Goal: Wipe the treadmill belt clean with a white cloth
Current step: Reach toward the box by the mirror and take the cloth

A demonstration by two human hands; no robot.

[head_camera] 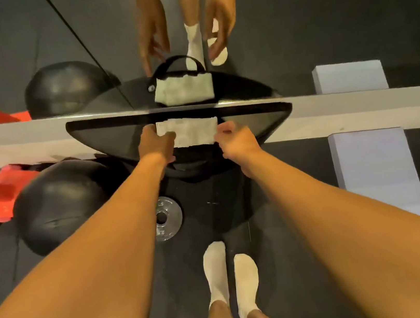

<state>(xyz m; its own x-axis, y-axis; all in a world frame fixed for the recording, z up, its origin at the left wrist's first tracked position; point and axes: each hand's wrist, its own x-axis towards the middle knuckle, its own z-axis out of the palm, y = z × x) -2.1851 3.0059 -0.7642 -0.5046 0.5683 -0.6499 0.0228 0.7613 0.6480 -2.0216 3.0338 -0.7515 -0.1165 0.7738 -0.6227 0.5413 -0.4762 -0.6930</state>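
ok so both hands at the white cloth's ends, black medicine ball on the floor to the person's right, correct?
No: the head view shows the black medicine ball on the floor to the person's left. The rest holds: left hand and right hand are at the ends of the white cloth.

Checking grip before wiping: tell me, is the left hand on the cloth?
Yes, the left hand holds the left edge of the cloth, which lies on the black surface.

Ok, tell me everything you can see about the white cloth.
The white cloth is a rectangle of nubby, towel-like fabric, spread flat on a glossy black curved surface against the mirror, which reflects it. The left hand holds its left edge; the right hand curls its fingers at its right edge, grip unclear.
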